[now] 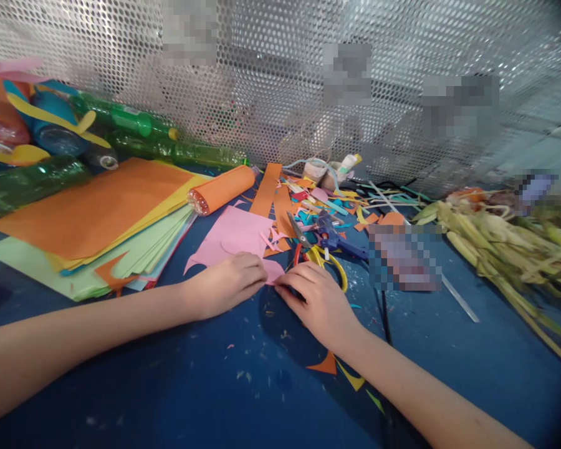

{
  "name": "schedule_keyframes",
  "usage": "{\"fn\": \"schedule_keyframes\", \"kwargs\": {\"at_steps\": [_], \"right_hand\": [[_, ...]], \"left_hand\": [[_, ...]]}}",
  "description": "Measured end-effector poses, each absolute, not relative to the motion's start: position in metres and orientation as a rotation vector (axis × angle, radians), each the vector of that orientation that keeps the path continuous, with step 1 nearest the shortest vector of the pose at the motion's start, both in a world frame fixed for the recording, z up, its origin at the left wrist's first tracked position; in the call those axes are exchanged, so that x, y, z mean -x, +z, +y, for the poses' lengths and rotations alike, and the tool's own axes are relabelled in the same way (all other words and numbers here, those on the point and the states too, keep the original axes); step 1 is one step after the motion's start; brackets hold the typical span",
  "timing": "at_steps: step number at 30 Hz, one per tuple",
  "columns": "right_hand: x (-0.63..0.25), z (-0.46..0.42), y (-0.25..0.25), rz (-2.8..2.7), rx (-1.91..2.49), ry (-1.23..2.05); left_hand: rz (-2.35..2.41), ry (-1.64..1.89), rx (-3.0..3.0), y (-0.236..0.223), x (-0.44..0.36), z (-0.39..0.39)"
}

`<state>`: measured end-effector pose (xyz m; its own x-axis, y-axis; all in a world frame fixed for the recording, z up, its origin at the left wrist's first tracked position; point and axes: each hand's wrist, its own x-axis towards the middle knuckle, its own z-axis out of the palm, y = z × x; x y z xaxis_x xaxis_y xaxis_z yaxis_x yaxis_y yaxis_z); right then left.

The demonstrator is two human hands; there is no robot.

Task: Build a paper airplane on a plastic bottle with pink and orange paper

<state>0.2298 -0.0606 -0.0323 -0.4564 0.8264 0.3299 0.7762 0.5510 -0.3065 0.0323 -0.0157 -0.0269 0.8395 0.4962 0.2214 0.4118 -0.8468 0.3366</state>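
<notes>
Between my two hands is a small piece of pink paper (pixel 274 270). My left hand (pixel 229 280) pinches its left edge, fingers closed. At its right edge, my right hand (pixel 318 300) grips with thumb and fingertips together. A larger cut sheet of pink paper (pixel 215 232) lies just behind my left hand. Beyond my right hand are scissors (pixel 340 272) with yellow handles, partly hidden, and a blue glue gun (pixel 348 245). A bottle wrapped in orange paper (pixel 224 190) lies on its side farther back.
Stacked coloured sheets (pixel 93 206) lie at left, with green bottles (pixel 140 146) behind. Paper scraps (pixel 308 193) crowd the back middle. Corn husks (pixel 505 243) lie at right, near a clear stick (pixel 460 299). A perforated metal panel (pixel 271 81) bounds the blue table (pixel 206 386).
</notes>
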Motion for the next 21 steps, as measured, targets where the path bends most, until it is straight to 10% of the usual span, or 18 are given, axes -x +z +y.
{"fn": "schedule_keyframes", "kwargs": {"at_steps": [13,21], "right_hand": [[-0.224,-0.067,-0.030,-2.337,1.260,0.112],[-0.226,-0.075,-0.007,-1.994,1.363,0.660]], "left_hand": [[0.594,0.455,-2.779,-0.025,-0.030,-0.017],[0.236,0.792,-3.171,-0.014,-0.018,-0.022]]}}
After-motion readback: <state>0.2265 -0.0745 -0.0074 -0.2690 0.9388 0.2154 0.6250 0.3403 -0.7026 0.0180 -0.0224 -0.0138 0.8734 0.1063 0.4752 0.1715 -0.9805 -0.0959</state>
